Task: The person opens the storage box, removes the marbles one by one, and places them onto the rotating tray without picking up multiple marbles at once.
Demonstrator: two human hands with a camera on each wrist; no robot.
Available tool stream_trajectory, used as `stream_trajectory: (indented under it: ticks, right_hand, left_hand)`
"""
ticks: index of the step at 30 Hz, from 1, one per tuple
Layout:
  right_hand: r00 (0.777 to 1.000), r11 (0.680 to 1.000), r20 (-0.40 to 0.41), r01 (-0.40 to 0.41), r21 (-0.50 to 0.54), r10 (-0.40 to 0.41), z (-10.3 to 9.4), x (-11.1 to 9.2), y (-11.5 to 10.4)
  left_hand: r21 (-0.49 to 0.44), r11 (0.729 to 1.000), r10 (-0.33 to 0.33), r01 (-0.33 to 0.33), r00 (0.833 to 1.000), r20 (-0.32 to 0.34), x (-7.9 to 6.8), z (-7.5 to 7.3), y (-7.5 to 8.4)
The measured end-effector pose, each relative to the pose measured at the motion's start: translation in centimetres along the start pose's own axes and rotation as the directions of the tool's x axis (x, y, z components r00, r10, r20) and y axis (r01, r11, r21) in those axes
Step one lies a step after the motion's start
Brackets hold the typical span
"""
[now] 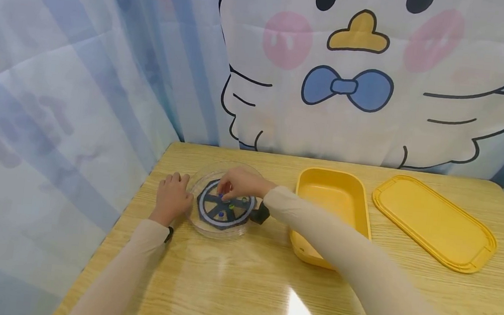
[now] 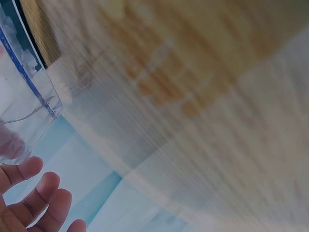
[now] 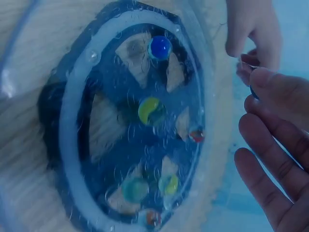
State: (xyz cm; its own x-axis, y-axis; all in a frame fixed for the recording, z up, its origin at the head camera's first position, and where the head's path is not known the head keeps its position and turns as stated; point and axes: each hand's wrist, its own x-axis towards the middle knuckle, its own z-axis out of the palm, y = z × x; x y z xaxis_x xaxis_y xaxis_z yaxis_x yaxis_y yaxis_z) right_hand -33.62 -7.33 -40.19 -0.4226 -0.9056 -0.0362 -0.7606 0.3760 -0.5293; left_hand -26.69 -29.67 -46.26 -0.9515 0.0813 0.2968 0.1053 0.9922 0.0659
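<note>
A clear round bowl stands at the left of the table, a dark wheel-shaped form with a pale ring showing in it. Several glass marbles lie there, among them a blue marble and a yellow-green marble. Above the bowl my right hand pinches a small dark marble between thumb and forefinger, mostly hidden by the fingertips. My left hand rests at the bowl's left edge, fingers loosely bent; in the left wrist view its fingertips are near the clear wall.
Right of the bowl stands a yellow tub, partly behind my right forearm. Its flat yellow lid lies farther right on the wooden table. A small black object sits by my right wrist. Printed curtains hang behind and left.
</note>
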Motion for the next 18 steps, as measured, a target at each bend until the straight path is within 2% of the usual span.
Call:
stream_trajectory:
  ticks: [4,9,18]
  right_hand:
    - [0.999,0.999,0.04,-0.036,0.026,0.035,0.7,1.5,-0.2]
    - [0.996,0.998,0.073,-0.056,-0.025,0.058,1.3,2.9,-0.3]
    - [0.991,0.998,0.119,-0.055,-0.018,0.056,2.4,4.2,0.2]
  left_hand:
    - [0.001,1.0,-0.007,0.007,1.0,0.015,0.1,0.0,0.0]
    - [0.009,1.0,-0.015,0.015,0.999,0.036,0.2,-0.1,0.0]
    - [0.013,1.0,-0.001,0.001,1.0,0.004,0.0,0.1,-0.1]
